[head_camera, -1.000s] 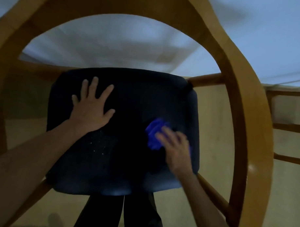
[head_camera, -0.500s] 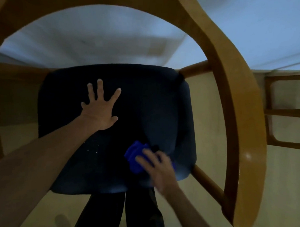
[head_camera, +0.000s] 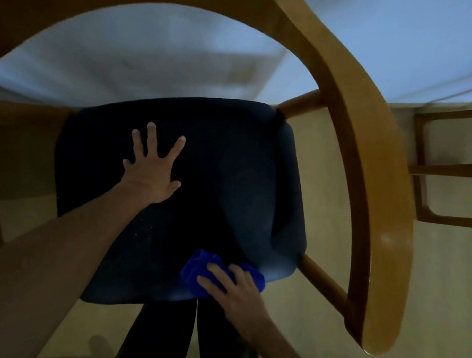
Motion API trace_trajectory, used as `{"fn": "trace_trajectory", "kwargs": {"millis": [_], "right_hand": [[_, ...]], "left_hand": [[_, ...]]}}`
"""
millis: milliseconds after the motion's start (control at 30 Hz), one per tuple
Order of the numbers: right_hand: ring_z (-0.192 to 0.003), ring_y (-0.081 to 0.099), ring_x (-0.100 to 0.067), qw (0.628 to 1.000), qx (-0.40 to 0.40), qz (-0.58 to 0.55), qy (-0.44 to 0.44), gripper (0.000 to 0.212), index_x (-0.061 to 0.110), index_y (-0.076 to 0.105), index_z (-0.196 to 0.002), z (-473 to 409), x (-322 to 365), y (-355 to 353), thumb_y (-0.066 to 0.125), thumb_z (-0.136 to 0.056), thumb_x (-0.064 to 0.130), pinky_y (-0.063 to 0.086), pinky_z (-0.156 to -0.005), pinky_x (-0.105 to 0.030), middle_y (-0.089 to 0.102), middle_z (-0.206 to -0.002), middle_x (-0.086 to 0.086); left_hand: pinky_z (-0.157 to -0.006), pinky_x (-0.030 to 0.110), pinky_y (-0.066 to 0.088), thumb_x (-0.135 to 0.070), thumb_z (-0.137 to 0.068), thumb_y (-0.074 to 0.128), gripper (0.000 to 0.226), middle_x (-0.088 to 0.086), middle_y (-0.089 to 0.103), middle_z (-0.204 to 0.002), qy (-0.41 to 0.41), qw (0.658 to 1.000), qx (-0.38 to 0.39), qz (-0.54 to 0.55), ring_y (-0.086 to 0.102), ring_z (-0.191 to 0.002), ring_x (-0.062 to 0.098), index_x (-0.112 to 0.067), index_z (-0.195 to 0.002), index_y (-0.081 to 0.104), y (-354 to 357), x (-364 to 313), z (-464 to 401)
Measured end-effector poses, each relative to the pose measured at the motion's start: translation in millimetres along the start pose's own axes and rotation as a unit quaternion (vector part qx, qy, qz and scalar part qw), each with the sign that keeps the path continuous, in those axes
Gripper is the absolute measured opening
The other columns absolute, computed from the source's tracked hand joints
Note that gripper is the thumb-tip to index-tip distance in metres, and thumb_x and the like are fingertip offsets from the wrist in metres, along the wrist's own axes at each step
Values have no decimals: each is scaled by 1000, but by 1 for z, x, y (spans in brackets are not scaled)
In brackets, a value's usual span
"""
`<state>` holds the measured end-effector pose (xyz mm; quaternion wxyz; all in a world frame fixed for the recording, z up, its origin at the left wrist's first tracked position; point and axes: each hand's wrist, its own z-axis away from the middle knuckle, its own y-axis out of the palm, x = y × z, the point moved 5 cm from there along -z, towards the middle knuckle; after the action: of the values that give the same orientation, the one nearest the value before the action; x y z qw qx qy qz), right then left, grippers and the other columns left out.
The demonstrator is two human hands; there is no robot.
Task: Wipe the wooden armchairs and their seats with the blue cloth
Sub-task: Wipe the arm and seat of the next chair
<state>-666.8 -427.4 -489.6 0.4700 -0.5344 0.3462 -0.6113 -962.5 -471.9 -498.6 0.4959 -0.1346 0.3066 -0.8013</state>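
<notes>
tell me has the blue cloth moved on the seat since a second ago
Yes. The blue cloth, under the right hand, has slid toward the person, from mid-seat on the right side to the dark seat's near edge.

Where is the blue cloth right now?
In the head view, the blue cloth lies at the near right edge of the dark seat, pressed under the right hand, just above the person's legs.
</notes>
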Motion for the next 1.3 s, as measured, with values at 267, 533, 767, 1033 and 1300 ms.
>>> {"fn": "trace_trajectory", "kwargs": {"millis": [267,533,767,1033,1300], "right_hand": [[-114,45,-39,911,-178,-82,364,48,19,45,-138,-96,-155,-64,44,-91,9,34,-97,-41,38,-144,-14],[-104,51,-43,979,-134,-57,145,48,11,53,-132,-225,-43,-41,51,-84,10,34,-88,-43,46,-136,-23],[-97,54,-23,956,138,-45,-257,65,34,57,-124,-74,117,32,79,-63,38,52,-78,-31,41,-135,-3],[-87,43,-32,981,-75,9,-177,54,27,50,-129,-229,20,-21,47,-77,9,49,-66,-39,45,-132,-6],[-92,46,-35,998,-33,-60,-12,59,17,50,-133,-179,82,10,49,-75,8,49,-77,-41,44,-137,-15]], "left_hand": [[-106,66,22,-41,-89,61,96,10,-41,-148,18,1000,-18,9,-31,-137,41,-44,-146,-17,-2,1,4],[-111,55,26,-12,-93,48,68,-1,1,-161,17,992,-115,47,3,-145,27,-29,-151,19,-30,93,13],[-112,60,21,-13,-96,45,74,-6,-24,-157,-30,992,-71,103,-20,-145,25,-39,-151,2,10,129,38],[-114,58,19,3,-87,50,82,-8,-15,-159,-3,979,-71,189,-17,-145,21,-38,-150,16,9,140,33],[-115,56,18,2,-88,47,78,-10,-15,-159,7,974,-70,216,-17,-146,19,-37,-150,19,8,140,34]]}}
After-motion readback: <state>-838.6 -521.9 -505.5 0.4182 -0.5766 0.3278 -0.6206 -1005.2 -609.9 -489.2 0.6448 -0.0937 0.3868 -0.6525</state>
